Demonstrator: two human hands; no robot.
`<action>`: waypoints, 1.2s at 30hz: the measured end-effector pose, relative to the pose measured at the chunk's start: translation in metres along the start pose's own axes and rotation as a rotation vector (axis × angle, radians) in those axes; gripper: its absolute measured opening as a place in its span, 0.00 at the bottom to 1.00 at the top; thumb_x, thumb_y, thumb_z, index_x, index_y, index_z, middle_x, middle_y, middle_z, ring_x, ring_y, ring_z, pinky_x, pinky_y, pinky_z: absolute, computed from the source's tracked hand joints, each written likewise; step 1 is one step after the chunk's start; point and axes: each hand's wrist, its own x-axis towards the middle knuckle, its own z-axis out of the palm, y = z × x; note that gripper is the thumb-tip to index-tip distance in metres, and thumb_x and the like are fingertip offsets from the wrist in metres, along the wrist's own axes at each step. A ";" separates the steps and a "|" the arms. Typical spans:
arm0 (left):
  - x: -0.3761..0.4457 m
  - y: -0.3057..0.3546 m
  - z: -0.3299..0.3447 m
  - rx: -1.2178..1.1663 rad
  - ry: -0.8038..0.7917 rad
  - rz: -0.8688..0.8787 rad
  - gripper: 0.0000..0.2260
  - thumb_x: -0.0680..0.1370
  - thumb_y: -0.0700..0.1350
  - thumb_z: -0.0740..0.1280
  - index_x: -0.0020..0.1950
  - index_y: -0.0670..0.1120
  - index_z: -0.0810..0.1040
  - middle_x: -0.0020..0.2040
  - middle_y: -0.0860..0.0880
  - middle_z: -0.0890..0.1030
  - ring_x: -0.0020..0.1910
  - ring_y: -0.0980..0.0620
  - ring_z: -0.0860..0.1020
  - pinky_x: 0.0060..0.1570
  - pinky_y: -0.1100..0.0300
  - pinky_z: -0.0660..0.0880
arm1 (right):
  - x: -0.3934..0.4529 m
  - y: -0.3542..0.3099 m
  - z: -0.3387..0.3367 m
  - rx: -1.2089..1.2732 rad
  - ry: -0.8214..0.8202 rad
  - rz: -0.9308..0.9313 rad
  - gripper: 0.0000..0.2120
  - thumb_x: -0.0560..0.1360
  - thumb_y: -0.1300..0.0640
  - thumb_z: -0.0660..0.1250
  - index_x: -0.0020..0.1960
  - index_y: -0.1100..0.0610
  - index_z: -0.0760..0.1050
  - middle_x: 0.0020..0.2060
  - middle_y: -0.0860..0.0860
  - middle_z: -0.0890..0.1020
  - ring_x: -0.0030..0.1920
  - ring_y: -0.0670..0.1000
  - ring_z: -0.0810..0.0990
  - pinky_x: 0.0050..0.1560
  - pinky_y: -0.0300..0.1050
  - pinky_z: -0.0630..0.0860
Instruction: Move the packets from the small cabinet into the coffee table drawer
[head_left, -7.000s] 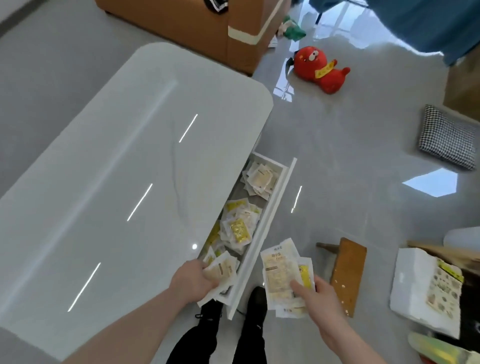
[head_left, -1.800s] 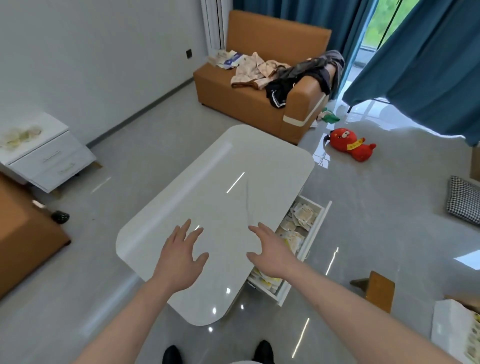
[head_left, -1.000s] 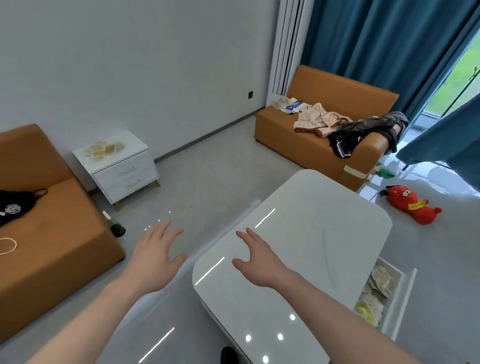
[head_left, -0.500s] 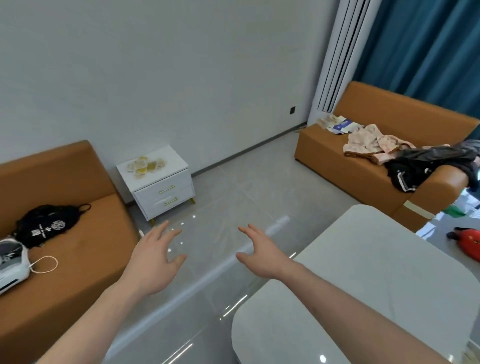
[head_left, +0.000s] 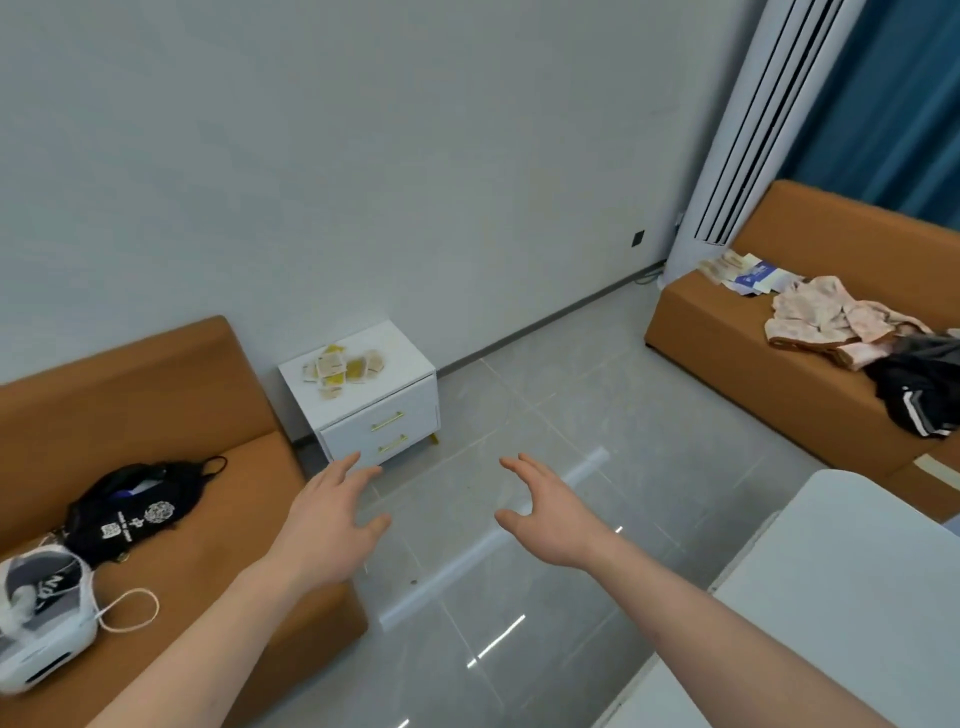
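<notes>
- We see bare grey floor (head_left: 597, 415) between our hands and the small cabinet (head_left: 374, 410), an open lane with nothing standing on it.
- The cabinet's top is reachable from above; only the packets (head_left: 345, 370) lie there, near its back half.
- The orange sofa (head_left: 156, 415) stands just beside the cabinet on the left, closing off that flank.
- The coffee table (head_left: 841, 597) corner hems us in at lower right.
- A second sofa (head_left: 769, 353) stands well apart, right.
</notes>
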 end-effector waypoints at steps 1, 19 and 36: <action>0.015 -0.007 -0.006 0.011 -0.015 0.003 0.29 0.78 0.58 0.66 0.78 0.56 0.63 0.81 0.51 0.56 0.79 0.47 0.57 0.77 0.50 0.58 | 0.009 -0.006 0.002 0.007 0.006 0.006 0.34 0.78 0.49 0.67 0.81 0.46 0.57 0.82 0.48 0.54 0.81 0.47 0.53 0.78 0.43 0.54; 0.293 -0.083 -0.051 -0.035 -0.110 -0.098 0.29 0.78 0.59 0.67 0.78 0.56 0.64 0.81 0.51 0.56 0.79 0.47 0.59 0.76 0.51 0.60 | 0.293 -0.037 -0.049 0.039 -0.057 0.058 0.33 0.79 0.50 0.67 0.80 0.47 0.58 0.81 0.48 0.55 0.80 0.47 0.55 0.76 0.39 0.54; 0.511 -0.238 -0.079 -0.265 -0.148 -0.415 0.28 0.78 0.55 0.69 0.76 0.51 0.67 0.79 0.48 0.61 0.78 0.47 0.61 0.75 0.51 0.62 | 0.610 -0.127 -0.028 -0.080 -0.277 0.007 0.32 0.78 0.51 0.68 0.79 0.51 0.61 0.78 0.48 0.63 0.78 0.48 0.62 0.76 0.42 0.59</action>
